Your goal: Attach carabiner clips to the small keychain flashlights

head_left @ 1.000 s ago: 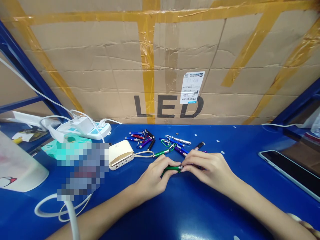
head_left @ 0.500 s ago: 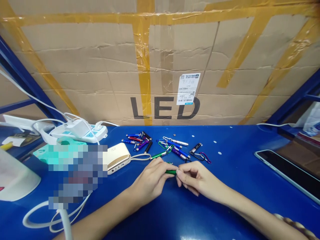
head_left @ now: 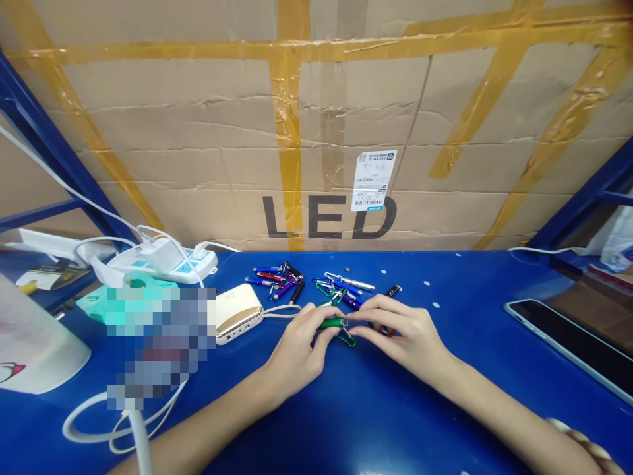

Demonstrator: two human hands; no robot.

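Observation:
My left hand is closed around a small green pen-shaped light with a green carabiner clip hanging at its end. My right hand pinches the end of that same green light, fingers bent and lying over the table. Just beyond both hands lies a pile of several similar small lights in blue, red, purple, black and silver, some with clips. All of this rests on a blue table.
A gold and white power bank with a cable lies left of my hands. A white power strip sits at the back left. A tablet lies at the right. A taped cardboard box marked LED stands behind.
Both hands have moved slightly away from me toward the pile, still on the green light. The green carabiner clip now shows below its end.

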